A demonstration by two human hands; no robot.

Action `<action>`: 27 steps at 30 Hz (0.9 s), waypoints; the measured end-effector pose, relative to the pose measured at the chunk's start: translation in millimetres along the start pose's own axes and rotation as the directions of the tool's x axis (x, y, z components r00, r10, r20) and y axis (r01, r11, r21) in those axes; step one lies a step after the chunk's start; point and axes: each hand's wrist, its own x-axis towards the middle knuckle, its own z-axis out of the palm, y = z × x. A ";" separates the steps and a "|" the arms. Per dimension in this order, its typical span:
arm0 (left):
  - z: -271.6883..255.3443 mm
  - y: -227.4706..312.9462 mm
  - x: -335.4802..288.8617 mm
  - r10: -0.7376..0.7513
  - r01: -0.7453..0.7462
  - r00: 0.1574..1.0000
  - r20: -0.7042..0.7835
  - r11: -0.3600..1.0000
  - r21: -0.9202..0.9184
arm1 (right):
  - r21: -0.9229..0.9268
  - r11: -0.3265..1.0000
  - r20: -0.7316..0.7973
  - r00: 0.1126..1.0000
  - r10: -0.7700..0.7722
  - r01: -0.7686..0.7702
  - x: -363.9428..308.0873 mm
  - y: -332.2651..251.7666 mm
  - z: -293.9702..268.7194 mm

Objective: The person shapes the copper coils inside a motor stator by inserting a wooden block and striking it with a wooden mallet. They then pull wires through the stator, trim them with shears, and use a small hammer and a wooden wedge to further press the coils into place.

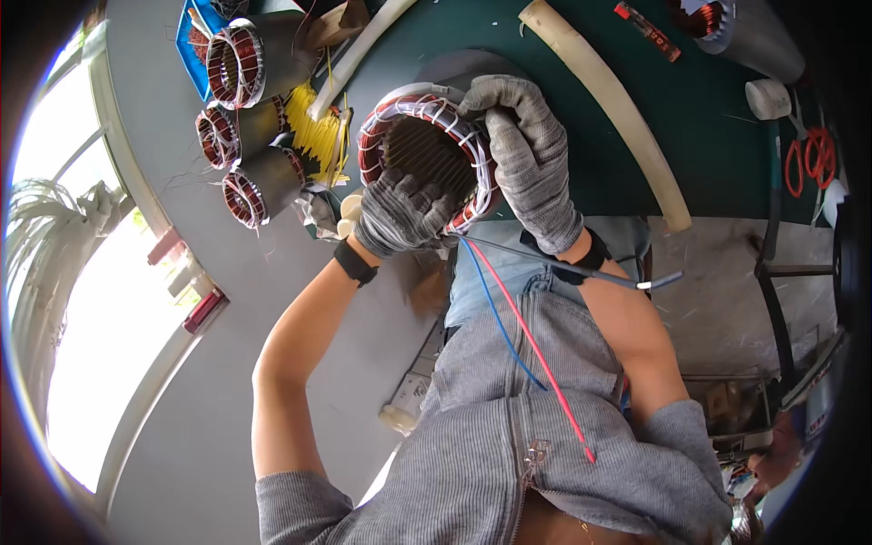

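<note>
A large motor stator (425, 154) sits at the near edge of the green table, its open bore toward me. White cord laces its ring of red-brown windings. My left hand (404, 213), in a grey knit glove, grips the lower left rim, its fingers curled into the bore. On the right, my right hand (529, 154), gloved likewise, bends its fingers against the upper right of the winding ring; the fingertips are partly hidden. From the bottom of the ring hang a red wire (527, 336), a blue wire (495, 309) and dark sleeved leads (563, 257).
Several smaller stators (263, 186) stand at the left beside yellow strips (313, 132) and a blue tray (193, 64). A long cream strip (609, 104) curves across the table's right part. Beyond it are a red tube (647, 32), a white-headed mallet (768, 99), red-handled scissors (810, 162) and another stator (749, 41).
</note>
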 end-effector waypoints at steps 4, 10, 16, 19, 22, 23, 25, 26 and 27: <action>4.9 1.6 -6.3 0.023 -0.025 1.000 0.018 0.995 0.092 | -0.013 1.000 0.029 0.999 -0.024 0.025 1.5 2.6 2.6; 3.0 5.8 -1.7 0.019 -0.016 0.999 -0.030 0.996 0.087 | 0.254 0.945 -0.001 0.977 0.211 -0.204 -7.1 -11.5 3.9; 13.6 11.5 -1.3 -0.045 0.051 0.992 -0.119 0.997 0.053 | 0.085 0.996 0.036 0.999 0.037 -0.040 7.4 -3.7 4.7; 10.4 14.1 2.6 -0.062 0.067 0.995 -0.080 0.996 0.063 | -0.102 0.990 0.124 0.989 -0.079 0.092 22.0 3.0 2.4; 7.7 14.7 6.4 -0.074 0.080 0.993 -0.092 0.995 0.060 | -0.093 0.986 0.170 0.978 -0.124 0.141 28.8 1.0 4.9; 7.0 15.0 6.6 -0.075 0.081 0.993 -0.094 0.995 0.060 | -0.099 0.980 0.181 0.972 -0.152 0.172 29.0 1.2 5.7; 5.9 15.7 7.9 -0.073 0.080 0.993 -0.094 0.995 0.067 | -0.091 0.982 0.197 0.970 -0.144 0.164 28.5 4.1 1.7; 6.5 15.3 8.4 -0.066 0.073 0.993 -0.097 0.995 0.066 | -0.096 0.986 0.233 0.966 -0.111 0.136 28.5 5.2 -0.7; 7.3 14.7 8.2 -0.059 0.066 0.993 -0.099 0.996 0.067 | -0.100 0.989 0.268 0.960 -0.079 0.109 28.1 5.6 -1.3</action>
